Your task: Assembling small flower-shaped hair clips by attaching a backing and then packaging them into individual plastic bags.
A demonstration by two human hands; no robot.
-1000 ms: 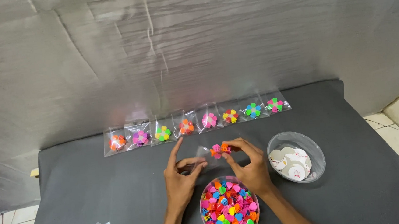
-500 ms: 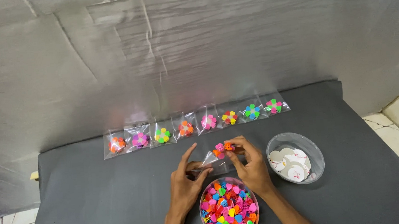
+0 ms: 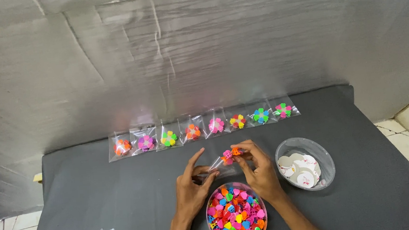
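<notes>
The left hand [image 3: 193,190] pinches the open end of a small clear bag [image 3: 216,165] between thumb and fingers, forefinger raised free. The right hand [image 3: 260,169] has its fingertips clamped on a cluster of small colourful clips [image 3: 231,153] at the bag's mouth. Just below both hands sits a round tub of clips [image 3: 236,213]; a clear bowl of white discs [image 3: 306,163] stands right of the right fingers

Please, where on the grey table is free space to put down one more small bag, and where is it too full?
Bare grey table lies left of the left hand, below the row of filled bags. More lies right of the clear bowl of white discs. Crowded: around both hands, the right hand and the bowl of coloured clips.
</notes>
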